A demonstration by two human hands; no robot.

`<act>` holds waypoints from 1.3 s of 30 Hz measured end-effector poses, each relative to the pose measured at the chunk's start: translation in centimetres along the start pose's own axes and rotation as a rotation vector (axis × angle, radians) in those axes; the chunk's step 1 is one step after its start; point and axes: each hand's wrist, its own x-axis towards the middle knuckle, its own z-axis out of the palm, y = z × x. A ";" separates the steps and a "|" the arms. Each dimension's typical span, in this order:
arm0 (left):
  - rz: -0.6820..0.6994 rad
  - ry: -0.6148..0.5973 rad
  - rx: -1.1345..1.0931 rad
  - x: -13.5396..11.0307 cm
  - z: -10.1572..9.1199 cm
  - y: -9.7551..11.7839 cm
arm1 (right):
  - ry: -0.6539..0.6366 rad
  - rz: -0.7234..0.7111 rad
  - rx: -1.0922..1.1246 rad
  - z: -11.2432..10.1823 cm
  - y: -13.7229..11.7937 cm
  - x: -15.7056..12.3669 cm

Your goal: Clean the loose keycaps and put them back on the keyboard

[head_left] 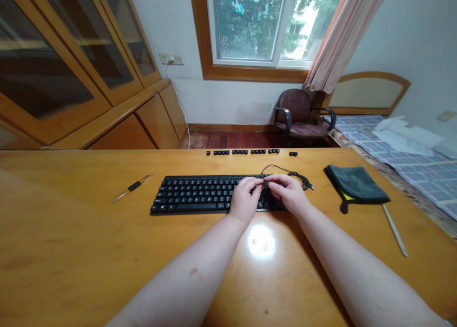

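A black keyboard (pixel 196 193) lies flat on the wooden table, its right part largely covered by my hands. Over that part, my left hand (pixel 246 197) and my right hand (pixel 288 191) meet with fingertips pinched together. Between them is a small black keycap (pixel 266 184), touched by the fingers of both hands. Along the table's far edge, loose black keycaps (pixel 240 152) stand in a row of small groups. Small switch-like spots show along the keyboard's top row, where caps are off. Something purplish under my right palm is too hidden to name.
Behind my right hand lies the coiled keyboard cable (pixel 303 180). A wire keycap puller with a black grip (pixel 134 186) is on the left. At right are a folded dark grey cloth (pixel 357 182) and a pale thin stick (pixel 395 232). Beyond the table stands an office chair (pixel 298 110).
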 end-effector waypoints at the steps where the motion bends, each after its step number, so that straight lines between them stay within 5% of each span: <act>1: 0.007 -0.001 -0.011 0.0 0.0 0.0 | -0.013 0.030 0.072 -0.1 0.0 0.0; 5: 0.034 0.010 -0.026 -0.1 0.1 -0.1 | -0.054 0.075 0.231 -0.1 0.0 0.0; 13: 0.049 0.005 -0.047 0.0 -0.2 0.6 | -0.066 0.024 0.176 -0.2 -0.4 0.0; 18: 0.006 0.014 -0.068 0.0 -0.1 0.4 | 0.095 -0.224 -0.049 -0.6 -0.5 0.2; 24: -0.024 0.015 -0.110 0.0 0.0 0.1 | 0.270 -0.148 0.030 0.8 -1.1 0.2; 30: -0.042 0.012 -0.124 0.2 -0.2 0.7 | 0.314 -0.209 -0.207 0.1 -0.9 0.1; 39: -0.063 0.032 -0.134 0.1 0.0 0.6 | 0.255 -0.041 0.214 0.2 0.3 0.3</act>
